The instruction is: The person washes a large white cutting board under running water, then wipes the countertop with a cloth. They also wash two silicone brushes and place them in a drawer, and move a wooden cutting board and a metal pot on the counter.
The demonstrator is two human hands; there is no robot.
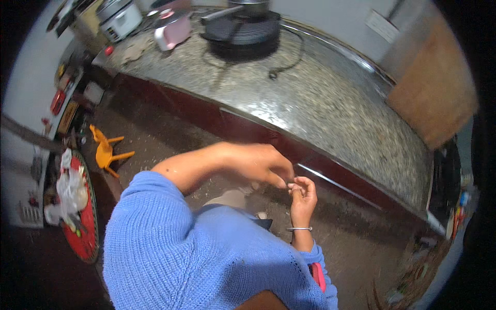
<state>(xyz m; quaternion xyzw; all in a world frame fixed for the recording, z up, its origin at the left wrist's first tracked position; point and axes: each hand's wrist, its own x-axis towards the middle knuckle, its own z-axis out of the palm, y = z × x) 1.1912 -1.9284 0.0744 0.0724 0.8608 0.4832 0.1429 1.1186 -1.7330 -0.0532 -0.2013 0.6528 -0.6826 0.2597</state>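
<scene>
My left hand (257, 164) reaches across from the left with its thumb and finger bent into a pinch. Its fingertips meet those of my right hand (303, 199), which is turned with the curled fingers facing up. Between the fingertips is a small dark thing (289, 185), too small and blurred to name; both hands pinch at it. A silver bangle (299, 229) circles the right wrist. Both arms wear the sleeves of a blue knitted sweater (155, 240). The hands are held over the floor, in front of the counter's dark red side.
A granite counter (329, 97) runs across ahead, bearing a black round stove (242, 37) with a pot, a pink jug-like appliance (174, 31) and a rice cooker (118, 19). At left are an orange plastic stool (104, 153) and a red round table (91, 228) with plastic bags.
</scene>
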